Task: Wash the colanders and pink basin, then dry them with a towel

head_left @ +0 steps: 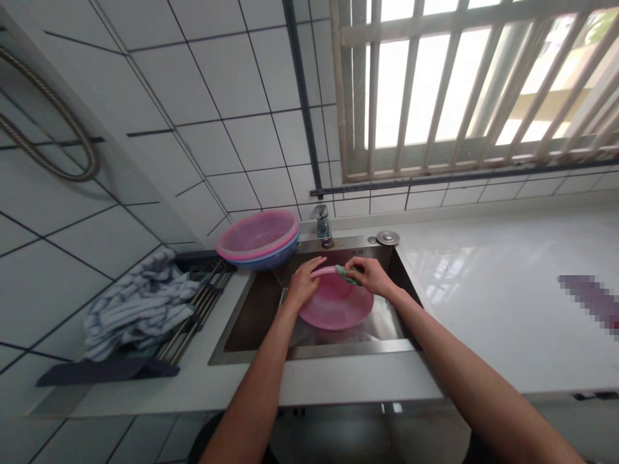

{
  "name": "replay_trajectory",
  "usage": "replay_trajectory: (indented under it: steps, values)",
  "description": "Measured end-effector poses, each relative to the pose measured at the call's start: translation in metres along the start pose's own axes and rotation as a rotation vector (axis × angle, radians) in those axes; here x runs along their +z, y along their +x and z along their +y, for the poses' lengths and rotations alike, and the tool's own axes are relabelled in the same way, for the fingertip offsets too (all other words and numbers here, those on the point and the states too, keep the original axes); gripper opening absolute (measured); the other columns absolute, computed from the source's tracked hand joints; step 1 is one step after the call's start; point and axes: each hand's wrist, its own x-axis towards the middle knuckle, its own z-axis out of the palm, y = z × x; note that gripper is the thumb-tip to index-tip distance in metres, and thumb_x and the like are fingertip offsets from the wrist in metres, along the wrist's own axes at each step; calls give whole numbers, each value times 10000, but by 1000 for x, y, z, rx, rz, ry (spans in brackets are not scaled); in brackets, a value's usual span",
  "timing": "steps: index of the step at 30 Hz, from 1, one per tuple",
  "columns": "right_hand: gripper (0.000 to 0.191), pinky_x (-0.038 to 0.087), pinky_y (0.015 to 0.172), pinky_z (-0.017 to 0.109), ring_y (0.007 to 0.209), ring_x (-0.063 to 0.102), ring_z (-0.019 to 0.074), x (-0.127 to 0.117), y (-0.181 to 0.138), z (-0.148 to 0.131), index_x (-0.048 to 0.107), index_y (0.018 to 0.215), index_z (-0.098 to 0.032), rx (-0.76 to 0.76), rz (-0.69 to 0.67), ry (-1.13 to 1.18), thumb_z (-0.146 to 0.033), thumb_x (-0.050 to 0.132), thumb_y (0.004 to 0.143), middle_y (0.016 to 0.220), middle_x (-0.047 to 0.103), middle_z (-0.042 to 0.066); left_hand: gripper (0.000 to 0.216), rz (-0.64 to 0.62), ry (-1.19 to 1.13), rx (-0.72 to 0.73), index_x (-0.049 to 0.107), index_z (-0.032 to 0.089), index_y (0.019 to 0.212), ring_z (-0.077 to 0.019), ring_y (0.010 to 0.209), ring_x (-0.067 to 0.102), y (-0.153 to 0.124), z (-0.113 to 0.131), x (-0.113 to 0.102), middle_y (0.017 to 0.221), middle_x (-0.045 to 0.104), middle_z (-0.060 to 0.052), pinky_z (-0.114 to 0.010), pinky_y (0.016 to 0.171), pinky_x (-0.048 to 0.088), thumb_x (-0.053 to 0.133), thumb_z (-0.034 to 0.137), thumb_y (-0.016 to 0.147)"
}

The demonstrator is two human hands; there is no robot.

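Observation:
A pink plastic colander (338, 308) is held tilted inside the steel sink (251, 309). My left hand (302, 281) grips its rim on the left side, fingers curled over the edge. My right hand (370, 275) is closed on a green scrubbing cloth (347, 274) and presses it against the colander's upper rim. Both forearms reach in from the bottom of the view.
A pink colander stacked in a blue basin (258, 240) sits at the sink's back left corner. A tap (322, 225) stands behind the sink. A striped cloth (138, 303) lies on a drying rack (193, 309) at the left. White counter (493, 290) runs right, under a barred window.

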Motion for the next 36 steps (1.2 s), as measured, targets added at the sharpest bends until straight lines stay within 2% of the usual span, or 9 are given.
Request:
replay_trajectory:
  steps: [6,9,12,17,23,25,29,32,36]
  values:
    - [122,509,745,258,786,701,179,1,-1,-8,784,948,-206,-4,32,-8,-246,676,907,915,787,32,589,-86,51,-74,716,329,1334,-190,1310,638,0,16,6,1388,698,39,-308,1148,456,485,43,874]
    - [110,522,805,275,842,718,191,13,0,-18,801,948,-217,-74,-48,-24,-208,704,895,959,791,49,473,-171,99,-57,751,356,1274,-226,1280,659,-1,29,11,1343,726,23,-299,1092,484,540,125,919]
    - [117,521,835,284,863,722,193,19,2,-21,807,955,-220,-120,-81,-55,-187,709,901,981,790,58,440,-223,121,-51,764,359,1252,-243,1257,673,-1,30,9,1309,744,10,-300,1063,497,560,153,921]
    - [122,528,794,279,842,726,193,2,0,-8,803,957,-217,-54,4,-83,-189,694,909,955,794,49,607,-83,117,-98,720,326,1338,-203,1303,645,-1,13,-4,1389,694,39,-307,1131,465,493,38,854]
    - [120,526,858,296,902,717,197,10,-1,-15,788,952,-221,-130,-10,-51,-187,679,916,989,781,59,571,-122,87,-84,741,349,1301,-211,1270,667,-1,20,6,1341,722,49,-320,1122,482,504,59,869]
    - [123,521,876,299,916,715,198,12,0,-15,785,947,-225,-138,-11,-37,-190,671,918,1001,780,57,598,-99,77,-73,737,349,1307,-211,1285,658,-1,19,5,1356,713,52,-320,1129,478,507,45,847]
    - [106,515,794,279,847,706,194,1,-1,-4,775,912,-206,-27,42,0,-240,675,908,943,780,45,639,24,32,-104,735,294,1318,-197,1292,652,-2,6,-12,1355,716,35,-307,1159,452,481,15,802]
    - [137,490,706,258,779,676,182,-9,-2,3,760,916,-192,39,63,37,-288,663,911,902,766,35,553,73,-15,-139,753,277,1278,-193,1260,671,-3,-3,-22,1312,742,25,-305,1142,468,481,57,850]
    - [146,483,738,258,805,669,178,-8,-1,1,740,931,-193,7,55,22,-283,625,927,916,759,26,430,19,47,-154,743,286,1288,-233,1221,691,-5,-5,-21,1329,735,0,-336,1118,495,594,198,895]
